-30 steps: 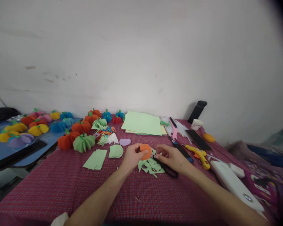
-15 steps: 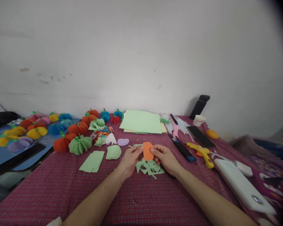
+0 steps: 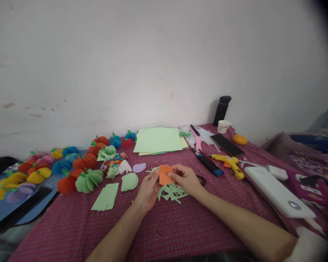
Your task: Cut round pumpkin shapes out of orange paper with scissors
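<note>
Both my hands pinch a small orange paper piece [image 3: 164,174] just above the red checked tablecloth [image 3: 180,225]. My left hand [image 3: 148,190] grips its left edge and my right hand [image 3: 184,179] grips its right edge. Under them lies a heap of green paper scraps [image 3: 172,193]. Black scissors [image 3: 201,179] lie partly hidden behind my right hand. Green cut shapes [image 3: 129,181] and a stack of green paper rectangles [image 3: 106,196] lie to the left.
Paper pumpkins in several colours [image 3: 83,178] crowd the left side. Green sheets [image 3: 158,140] lie at the back. A yellow glue gun [image 3: 229,163], a black phone [image 3: 226,145], a paper cup [image 3: 223,126], a black bottle [image 3: 221,109] and a white power bank [image 3: 278,191] sit on the right.
My right hand has let go of the scissors and taken the orange piece together with my left hand. The piece has turned from a round face to a folded shape. The view shifted.
</note>
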`<state>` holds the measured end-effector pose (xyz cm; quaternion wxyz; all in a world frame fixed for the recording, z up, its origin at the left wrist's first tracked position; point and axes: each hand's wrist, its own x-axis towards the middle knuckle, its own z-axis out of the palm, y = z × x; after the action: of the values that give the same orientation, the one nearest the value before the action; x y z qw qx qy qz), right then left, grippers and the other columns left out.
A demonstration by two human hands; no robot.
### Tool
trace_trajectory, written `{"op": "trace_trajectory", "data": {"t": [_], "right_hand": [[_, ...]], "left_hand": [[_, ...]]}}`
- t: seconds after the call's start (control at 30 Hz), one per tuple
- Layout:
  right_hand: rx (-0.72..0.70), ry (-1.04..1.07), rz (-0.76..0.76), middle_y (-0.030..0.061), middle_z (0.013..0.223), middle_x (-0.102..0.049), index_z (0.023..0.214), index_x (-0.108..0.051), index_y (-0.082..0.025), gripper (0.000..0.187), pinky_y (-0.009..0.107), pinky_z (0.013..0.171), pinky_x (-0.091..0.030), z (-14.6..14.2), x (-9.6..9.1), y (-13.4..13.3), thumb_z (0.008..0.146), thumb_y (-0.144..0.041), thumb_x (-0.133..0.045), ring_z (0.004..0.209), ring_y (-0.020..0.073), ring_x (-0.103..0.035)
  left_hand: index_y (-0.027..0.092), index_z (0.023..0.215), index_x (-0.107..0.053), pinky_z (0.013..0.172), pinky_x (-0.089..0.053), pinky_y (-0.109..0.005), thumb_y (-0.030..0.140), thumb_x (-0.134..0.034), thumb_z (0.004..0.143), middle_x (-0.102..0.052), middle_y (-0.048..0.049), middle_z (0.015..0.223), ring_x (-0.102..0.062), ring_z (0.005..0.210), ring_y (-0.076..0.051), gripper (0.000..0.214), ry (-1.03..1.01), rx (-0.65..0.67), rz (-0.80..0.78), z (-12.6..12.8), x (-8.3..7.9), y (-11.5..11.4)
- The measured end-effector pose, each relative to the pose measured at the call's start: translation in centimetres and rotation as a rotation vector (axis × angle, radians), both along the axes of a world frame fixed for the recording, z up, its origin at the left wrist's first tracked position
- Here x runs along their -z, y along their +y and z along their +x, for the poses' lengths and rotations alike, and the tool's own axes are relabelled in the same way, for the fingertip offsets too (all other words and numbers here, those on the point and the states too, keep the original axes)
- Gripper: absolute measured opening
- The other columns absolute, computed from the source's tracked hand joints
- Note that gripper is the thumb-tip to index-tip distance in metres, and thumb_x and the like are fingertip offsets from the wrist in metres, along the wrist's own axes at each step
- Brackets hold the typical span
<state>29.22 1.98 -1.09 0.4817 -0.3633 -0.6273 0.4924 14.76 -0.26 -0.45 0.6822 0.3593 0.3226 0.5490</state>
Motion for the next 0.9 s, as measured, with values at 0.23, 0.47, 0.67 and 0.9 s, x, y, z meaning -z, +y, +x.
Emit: {"op": "trace_trajectory", "data": {"t": [0.23,0.47,0.67,0.9], "right_hand": [[-0.035,0.033,-0.007,-0.0056,0.055,-0.048,0.089,-0.053,-0.020,0.023,0.019,0.041,-0.035,-0.3,0.0,-0.1,0.073,-0.036,-0.056,0.043,0.0071,-0.043],[-0.036,0.082,0.020,-0.0072,0.056,-0.044,0.106,-0.046,-0.024,0.037,0.019,0.043,-0.036,-0.3,-0.1,-0.2,0.071,-0.031,-0.058,0.044,0.0076,-0.043],[-0.075,-0.060,0.093,-0.0047,0.061,-0.049,0.115,-0.046,-0.025,0.044,0.019,0.047,-0.036,-0.2,0.1,-0.3,0.072,-0.027,-0.057,0.050,0.0088,-0.044],[-0.138,-0.201,0.180,-0.0023,0.065,-0.055,0.102,-0.058,-0.023,0.027,0.020,0.047,-0.038,-0.2,0.7,-0.5,0.075,-0.026,-0.053,0.050,0.0087,-0.048]], "left_hand": [[0.012,0.078,-0.061,0.068,-0.043,-0.027,0.034,-0.054,0.075,-0.065,-0.0072,0.081,-0.058,0.073,-0.015,0.024,0.046,-0.087,0.039,0.0,0.1,0.1],[0.013,0.073,-0.059,0.065,-0.043,-0.025,0.026,-0.060,0.070,-0.063,-0.0026,0.071,-0.057,0.064,-0.011,0.012,0.051,-0.083,0.022,-0.2,0.1,0.0],[0.014,0.083,-0.060,0.059,-0.041,-0.024,0.031,-0.064,0.065,-0.063,-0.0022,0.071,-0.055,0.058,-0.011,0.025,0.170,-0.024,0.003,-0.3,0.4,0.0],[0.013,0.072,-0.060,0.051,-0.037,-0.021,0.040,-0.064,0.060,-0.058,-0.0001,0.061,-0.050,0.054,-0.010,0.030,0.449,-0.098,0.062,-0.4,1.1,0.2]]}}
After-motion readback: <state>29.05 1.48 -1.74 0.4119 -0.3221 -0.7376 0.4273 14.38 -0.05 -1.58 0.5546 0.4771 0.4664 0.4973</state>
